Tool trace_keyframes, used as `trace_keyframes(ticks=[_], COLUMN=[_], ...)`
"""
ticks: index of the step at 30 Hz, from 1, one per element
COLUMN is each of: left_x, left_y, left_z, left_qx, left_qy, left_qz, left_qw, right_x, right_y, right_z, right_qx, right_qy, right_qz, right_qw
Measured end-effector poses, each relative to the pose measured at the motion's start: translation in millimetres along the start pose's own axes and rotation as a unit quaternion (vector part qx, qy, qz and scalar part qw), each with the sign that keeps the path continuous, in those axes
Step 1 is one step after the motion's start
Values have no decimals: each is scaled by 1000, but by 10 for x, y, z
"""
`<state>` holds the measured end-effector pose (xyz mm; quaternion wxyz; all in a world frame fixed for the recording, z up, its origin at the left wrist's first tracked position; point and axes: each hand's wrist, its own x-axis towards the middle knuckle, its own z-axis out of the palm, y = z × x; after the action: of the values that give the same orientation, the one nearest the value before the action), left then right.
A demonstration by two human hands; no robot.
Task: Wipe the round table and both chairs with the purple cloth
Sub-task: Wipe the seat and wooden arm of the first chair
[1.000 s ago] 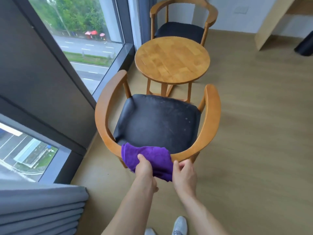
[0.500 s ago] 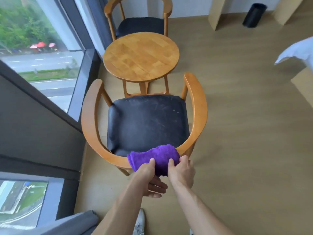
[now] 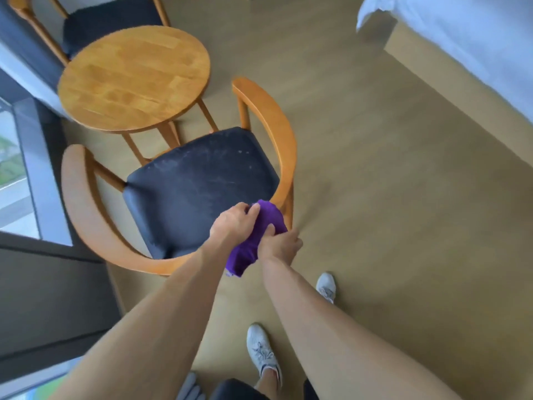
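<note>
A wood floor [image 3: 389, 197] fills most of the room. A bed [image 3: 476, 39] with a white sheet sits in the top right corner. A big window [image 3: 14, 168] is on the left. Two white shoes [image 3: 261, 349] stand on the floor

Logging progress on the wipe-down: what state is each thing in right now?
purple cloth: bunched, gripped by both hands on the near chair's back rail
left hand: closed on the cloth
right hand: closed on the cloth
near chair: upright, seat scuffed and dusty
round table: upright, top bare
far chair: upright, partly out of frame
</note>
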<state>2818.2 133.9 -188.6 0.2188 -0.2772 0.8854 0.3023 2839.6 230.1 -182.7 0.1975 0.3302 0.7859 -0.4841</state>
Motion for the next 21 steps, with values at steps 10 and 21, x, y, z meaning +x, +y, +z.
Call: trace_keyframes(ticks=[10, 21], left_x=[23, 457], left_y=[-254, 371], left_z=[-54, 165], left_qx=[144, 121], left_qy=[-43, -93], left_qz=[28, 111], left_qw=[988, 982], right_x=[-270, 573], right_y=[24, -226], right_z=[302, 277], right_qx=[141, 143], right_qy=[-21, -21], right_qz=[71, 116], right_qw=[987, 983])
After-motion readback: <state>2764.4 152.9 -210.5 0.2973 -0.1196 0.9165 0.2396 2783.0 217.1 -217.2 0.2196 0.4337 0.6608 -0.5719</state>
